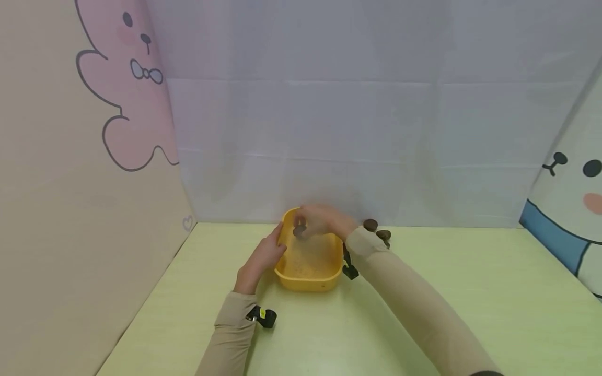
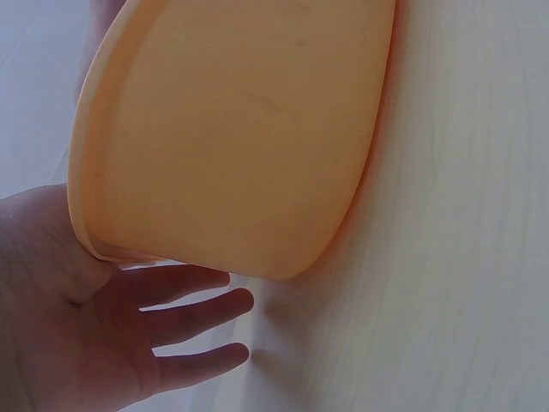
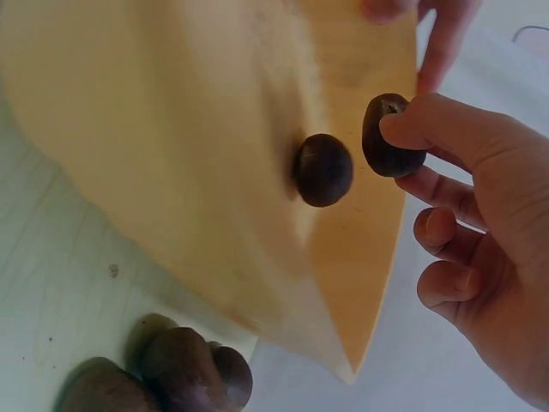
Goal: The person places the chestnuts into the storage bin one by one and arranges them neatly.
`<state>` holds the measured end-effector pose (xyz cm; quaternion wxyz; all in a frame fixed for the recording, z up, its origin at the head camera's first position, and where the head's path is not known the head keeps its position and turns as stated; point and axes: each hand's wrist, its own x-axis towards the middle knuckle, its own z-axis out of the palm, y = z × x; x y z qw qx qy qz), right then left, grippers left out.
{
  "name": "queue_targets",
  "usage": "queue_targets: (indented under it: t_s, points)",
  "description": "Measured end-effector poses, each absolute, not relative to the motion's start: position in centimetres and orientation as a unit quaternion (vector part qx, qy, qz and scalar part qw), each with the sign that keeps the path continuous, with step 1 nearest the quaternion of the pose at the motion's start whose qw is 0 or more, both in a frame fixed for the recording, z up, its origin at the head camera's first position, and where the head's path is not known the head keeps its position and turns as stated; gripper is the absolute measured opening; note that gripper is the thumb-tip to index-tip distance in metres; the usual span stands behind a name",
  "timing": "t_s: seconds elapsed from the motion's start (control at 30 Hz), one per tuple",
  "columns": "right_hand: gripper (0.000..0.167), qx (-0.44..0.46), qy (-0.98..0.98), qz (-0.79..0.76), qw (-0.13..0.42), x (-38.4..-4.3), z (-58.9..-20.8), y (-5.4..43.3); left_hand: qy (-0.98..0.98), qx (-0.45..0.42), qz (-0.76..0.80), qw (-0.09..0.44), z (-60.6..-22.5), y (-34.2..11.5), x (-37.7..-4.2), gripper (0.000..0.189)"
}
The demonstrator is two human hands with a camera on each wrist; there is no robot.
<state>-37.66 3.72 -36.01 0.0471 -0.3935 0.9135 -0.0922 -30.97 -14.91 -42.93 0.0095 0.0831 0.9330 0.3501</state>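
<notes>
A yellow plastic basin sits on the table near the back wall. My left hand holds its left rim, thumb over the inside; in the left wrist view several fingers of that hand stretch out beneath the basin wall. Over the far part of the basin, my right hand pinches a dark brown oval piece, like a small fruit or mushroom, between thumb and fingers. A second dark brown round piece lies inside the basin.
Several more dark brown pieces lie on the table right of the basin, close to the back curtain. A side wall with a pink cartoon figure stands at left, another with a cartoon figure at right.
</notes>
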Motion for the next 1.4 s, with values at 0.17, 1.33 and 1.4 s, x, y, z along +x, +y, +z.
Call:
queue_targets:
  t_s: [0.17,1.33,1.4]
  points:
    - [0.020,-0.386,0.915,-0.085,0.080,-38.1,-37.2,3.2,0.932,0.076,0.355,0.014,-42.7,-14.8,-30.9,0.070]
    - [0.025,-0.374,0.917,-0.127,0.059,-35.1,-33.6,11.1,0.931,0.085,0.354,0.007,-42.6,-14.6,-30.6,0.070]
    - [0.025,-0.378,0.915,-0.131,0.048,-35.0,-33.7,11.8,0.932,0.085,0.353,0.008,-42.7,-14.6,-30.6,0.069]
